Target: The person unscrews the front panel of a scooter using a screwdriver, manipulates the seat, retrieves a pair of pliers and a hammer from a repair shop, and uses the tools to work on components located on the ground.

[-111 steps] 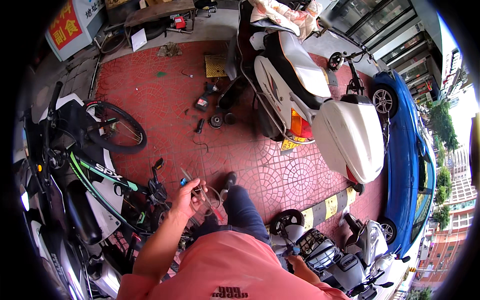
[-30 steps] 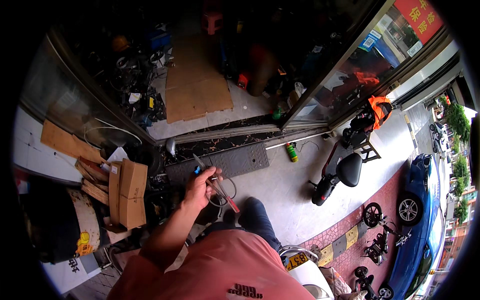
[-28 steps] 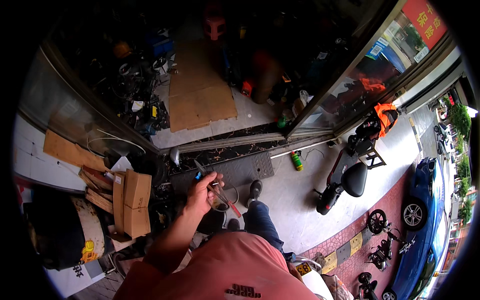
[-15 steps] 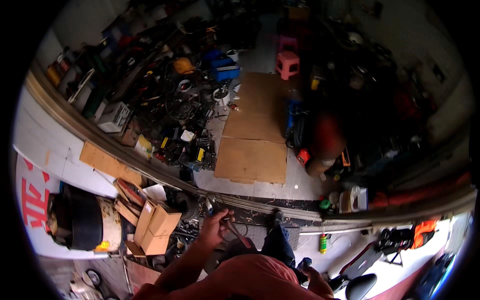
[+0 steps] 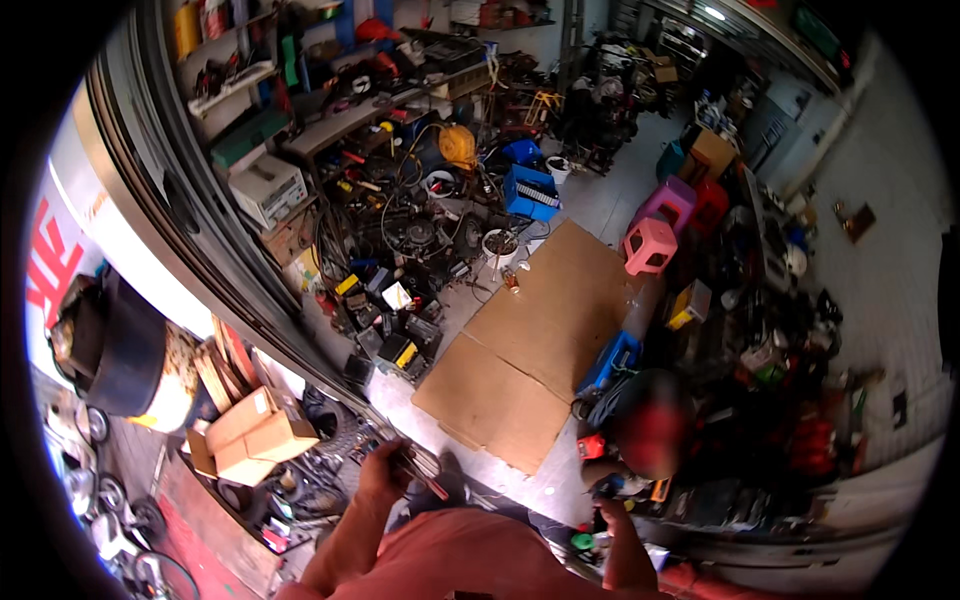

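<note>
Cardboard (image 5: pixel 545 330) covers some shop floor (image 5: pixel 398 405). My left grip (image 5: pixel 381 474) squeezes thin tools (image 5: pixel 428 479) near the shirt (image 5: pixel 460 550); I can't tell if my right grip (image 5: pixel 613 512) is closed. I guess this is carrying; next needs a tight hold

heaped parts (image 5: pixel 410 236) and a cluttered workbench (image 5: pixel 350 122) mark a workshop.

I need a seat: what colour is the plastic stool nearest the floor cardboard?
The plastic stool is salmon pink, clearest in the head view.

A pink stool (image 5: pixel 651 246) stands near flattened cardboard (image 5: pixel 548 330).
</note>
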A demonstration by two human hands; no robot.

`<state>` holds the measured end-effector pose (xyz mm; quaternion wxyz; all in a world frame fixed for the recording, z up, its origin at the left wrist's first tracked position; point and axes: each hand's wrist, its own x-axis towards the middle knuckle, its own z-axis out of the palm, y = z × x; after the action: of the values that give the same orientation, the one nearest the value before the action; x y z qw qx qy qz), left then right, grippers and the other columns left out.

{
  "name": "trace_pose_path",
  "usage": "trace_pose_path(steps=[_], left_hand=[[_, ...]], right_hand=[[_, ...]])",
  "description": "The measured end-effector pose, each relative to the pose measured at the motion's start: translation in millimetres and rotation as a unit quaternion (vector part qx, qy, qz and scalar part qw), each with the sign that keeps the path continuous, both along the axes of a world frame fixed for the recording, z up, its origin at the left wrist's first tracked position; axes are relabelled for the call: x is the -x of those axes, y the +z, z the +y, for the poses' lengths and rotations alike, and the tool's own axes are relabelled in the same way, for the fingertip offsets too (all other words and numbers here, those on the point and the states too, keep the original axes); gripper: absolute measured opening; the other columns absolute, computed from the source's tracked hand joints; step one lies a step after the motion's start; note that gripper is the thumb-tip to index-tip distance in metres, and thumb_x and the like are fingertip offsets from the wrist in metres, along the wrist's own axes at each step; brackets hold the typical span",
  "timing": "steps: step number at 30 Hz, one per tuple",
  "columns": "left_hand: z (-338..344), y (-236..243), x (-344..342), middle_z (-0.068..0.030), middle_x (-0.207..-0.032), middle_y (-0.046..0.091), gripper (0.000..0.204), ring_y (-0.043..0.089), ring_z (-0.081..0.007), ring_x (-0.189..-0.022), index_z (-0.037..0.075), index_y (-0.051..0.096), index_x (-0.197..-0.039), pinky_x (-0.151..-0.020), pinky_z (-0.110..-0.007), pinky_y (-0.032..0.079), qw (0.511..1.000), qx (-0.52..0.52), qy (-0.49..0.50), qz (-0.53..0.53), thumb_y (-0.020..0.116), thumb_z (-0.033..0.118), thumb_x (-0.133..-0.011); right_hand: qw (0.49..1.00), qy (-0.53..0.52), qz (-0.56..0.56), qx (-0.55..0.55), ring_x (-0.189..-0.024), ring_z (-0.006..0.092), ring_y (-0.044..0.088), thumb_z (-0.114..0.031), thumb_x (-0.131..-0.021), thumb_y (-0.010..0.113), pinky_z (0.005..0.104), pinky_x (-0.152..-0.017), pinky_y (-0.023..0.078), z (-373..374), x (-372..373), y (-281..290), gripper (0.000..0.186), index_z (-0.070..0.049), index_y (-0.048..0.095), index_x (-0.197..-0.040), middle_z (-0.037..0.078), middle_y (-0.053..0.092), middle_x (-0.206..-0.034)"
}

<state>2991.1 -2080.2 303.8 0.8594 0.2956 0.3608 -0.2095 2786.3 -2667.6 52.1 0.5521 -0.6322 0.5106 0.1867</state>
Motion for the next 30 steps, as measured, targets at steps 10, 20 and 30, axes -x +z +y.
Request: trace_pose_path(steps=[10, 20, 30], left_hand=[[-35.0, 33.0, -200.6, -0.0088, -0.076, 0.068, 0.022, 0.046, -0.0096, -0.044, 0.001, 0.068, -0.098, -0.04, -0.021, 0.035, 0.999, -0.014, 0.02, -0.045, 0.063, 0.023, -0.097], [-93.6, 31.5, -388.0, 0.0006, -0.066, 0.061, 0.017, 0.037, -0.0078, -0.04, 0.01, 0.064, -0.095, -0.037, -0.027, 0.03, 0.989, 0.087, 0.12, -0.021, 0.057, 0.025, -0.098], [-123.8, 65.4, -561.4, -0.0039, -0.074, 0.066, 0.021, 0.038, -0.0065, -0.042, 0.011, 0.065, -0.097, -0.039, -0.023, 0.03, 0.966, 0.154, 0.183, -0.101, 0.058, 0.03, -0.1]], right_hand=[[0.963, 0.103, 0.181, -0.174, -0.065, 0.0243, 0.063, -0.022, -0.093, 0.064, 0.0429, -0.06, 0.054, 25.0, -100.2, 50.9, 0.013, -0.01, 0.067, -0.095, 0.008, 0.064, -0.076], [0.93, 0.238, 0.264, -0.095, -0.07, 0.022, 0.06, -0.02, -0.093, 0.063, 0.0427, -0.062, 0.052, -76.2, -424.0, 56.1, 0.009, -0.012, 0.067, -0.093, 0.006, 0.062, -0.077], [0.891, 0.409, 0.112, 0.16, -0.07, 0.0208, 0.057, -0.023, -0.086, 0.074, 0.047, -0.061, 0.046, -190.0, -867.0, -43.9, 0.011, -0.013, 0.07, -0.087, 0.006, 0.06, -0.077]])
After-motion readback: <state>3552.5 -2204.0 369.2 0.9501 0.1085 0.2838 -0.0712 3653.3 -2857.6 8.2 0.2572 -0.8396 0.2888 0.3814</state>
